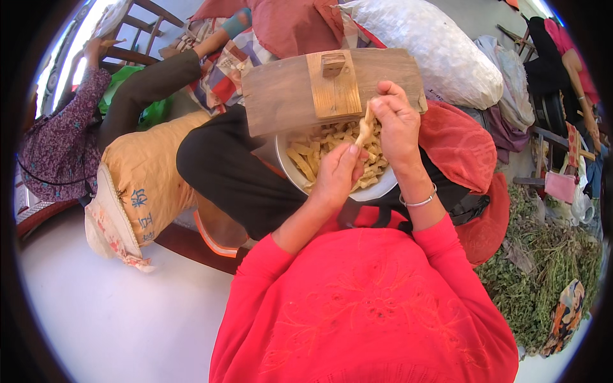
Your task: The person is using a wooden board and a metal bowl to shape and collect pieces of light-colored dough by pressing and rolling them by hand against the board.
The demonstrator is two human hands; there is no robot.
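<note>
Over a white basin (290, 167) in my lap, my two hands hold one pale, knobbly piece that looks like a peeled root (364, 131). My left hand (337, 172) pinches its lower end between thumb and fingers. Its upper end is gripped by my right hand (398, 127), which has a silver bangle at the wrist. Many yellowish cut pieces (306, 156) of similar look fill the basin. Just beyond the basin's far rim lies a wooden board (274, 96) with a lighter strip and a small block (332, 64) fixed on it.
A tan woven sack (150, 172) stands at my left, beside another person in a patterned top (60, 156). A full white sack (428, 48) lies beyond the board. Cut green plants (543, 274) are heaped at the right, near another person's arm (582, 96).
</note>
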